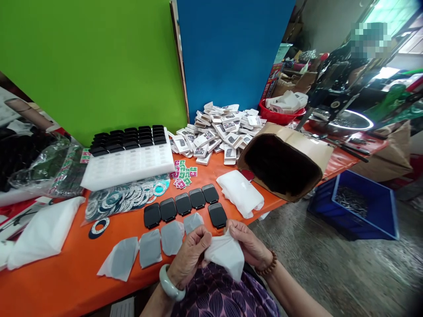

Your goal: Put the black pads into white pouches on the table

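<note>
Both hands pinch a white, translucent plastic bag over my lap, at the front edge of the orange table. My left hand, with a pale bangle on the wrist, grips its left edge. On the opposite edge my right hand, wearing a beaded bracelet, has thumb and fingers closed. Whether anything is inside this bag I cannot tell. Several flat black cases lie in a row ahead of my hands, with one black case just in front. Bagged grey-looking pieces lie left of my left hand.
White foam tray holds black cases at the back. Ring-shaped cards, small coloured cards and piled white boxes cover the table. An open carton and stacked white bags stand right. Beyond are a blue crate and a person.
</note>
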